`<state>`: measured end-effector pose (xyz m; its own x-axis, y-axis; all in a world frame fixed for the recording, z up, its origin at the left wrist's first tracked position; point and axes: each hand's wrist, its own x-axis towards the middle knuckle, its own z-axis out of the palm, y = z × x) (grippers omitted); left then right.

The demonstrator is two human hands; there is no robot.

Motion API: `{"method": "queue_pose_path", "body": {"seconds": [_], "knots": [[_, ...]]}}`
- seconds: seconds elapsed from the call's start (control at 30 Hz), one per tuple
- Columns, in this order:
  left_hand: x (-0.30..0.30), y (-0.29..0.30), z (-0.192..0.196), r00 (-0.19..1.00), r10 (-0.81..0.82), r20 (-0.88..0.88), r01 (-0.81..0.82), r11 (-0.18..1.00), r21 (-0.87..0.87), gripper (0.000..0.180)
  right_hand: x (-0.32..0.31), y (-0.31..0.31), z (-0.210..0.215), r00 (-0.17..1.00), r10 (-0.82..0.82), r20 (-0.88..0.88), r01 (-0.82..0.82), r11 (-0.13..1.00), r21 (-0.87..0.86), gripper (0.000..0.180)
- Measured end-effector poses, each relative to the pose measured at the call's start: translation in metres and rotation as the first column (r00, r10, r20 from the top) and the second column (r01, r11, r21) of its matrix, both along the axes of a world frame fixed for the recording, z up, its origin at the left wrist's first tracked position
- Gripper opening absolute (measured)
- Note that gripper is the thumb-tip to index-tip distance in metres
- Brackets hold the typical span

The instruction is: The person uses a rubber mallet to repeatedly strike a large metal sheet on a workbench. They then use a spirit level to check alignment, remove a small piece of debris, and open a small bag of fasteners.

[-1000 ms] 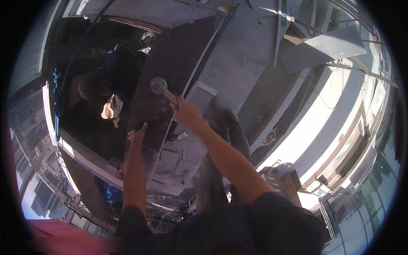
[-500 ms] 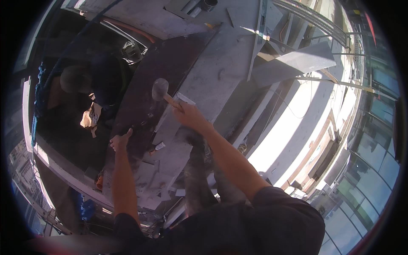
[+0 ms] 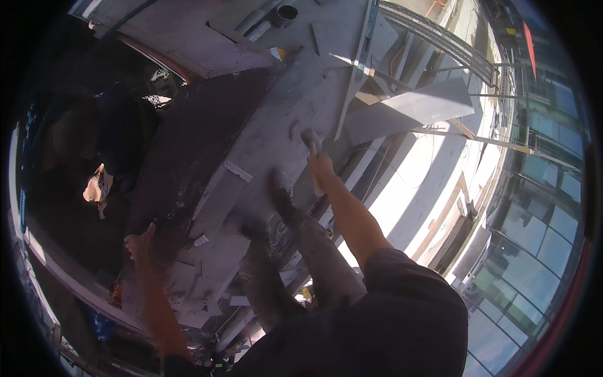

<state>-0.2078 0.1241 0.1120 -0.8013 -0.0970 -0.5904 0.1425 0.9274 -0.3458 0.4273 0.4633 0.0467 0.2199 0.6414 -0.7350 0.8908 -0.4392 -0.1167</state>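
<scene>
Over the big grey slab [image 3: 276, 132] we see our right hand [image 3: 321, 166] wrapped tight around the handle of a mallet [image 3: 310, 139], its head resting on the slab's pale face; at the slab's dark lower edge our left hand [image 3: 138, 242] lies with fingers spread flat; another person [image 3: 94, 151] crouches in shadow beyond.

Dark short sleeves, grey trousers

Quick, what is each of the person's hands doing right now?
Left hand: open, pressed flat against the dark slab.
Right hand: closed around the handle of a mallet.
</scene>
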Motion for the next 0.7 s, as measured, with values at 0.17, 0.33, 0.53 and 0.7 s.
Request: {"method": "queue_pose_path", "body": {"seconds": [0.17,0.33,0.53,0.7], "knots": [[-0.01,-0.021,-0.013,0.992,-0.121,-0.029,0.123,0.99,0.07,0.137,0.016,0.109,-0.11,0.999,-0.025,0.038,0.018,0.986,0.167,0.059],[-0.016,-0.027,-0.008,0.96,-0.278,-0.02,0.279,0.955,0.099,0.103,0.043,0.143,-0.225,0.984,-0.165,-0.067,0.176,0.838,0.516,0.049],[-0.105,-0.102,-0.065,0.903,-0.392,0.173,0.361,0.914,0.188,0.065,0.101,0.155,-0.346,0.99,0.096,0.101,-0.129,0.905,0.406,0.061],[-0.158,-0.167,0.028,0.684,-0.728,0.055,0.716,0.683,0.142,0.062,0.034,0.15,-0.413,0.511,0.859,-0.034,-0.85,0.511,0.129,0.053]]}}
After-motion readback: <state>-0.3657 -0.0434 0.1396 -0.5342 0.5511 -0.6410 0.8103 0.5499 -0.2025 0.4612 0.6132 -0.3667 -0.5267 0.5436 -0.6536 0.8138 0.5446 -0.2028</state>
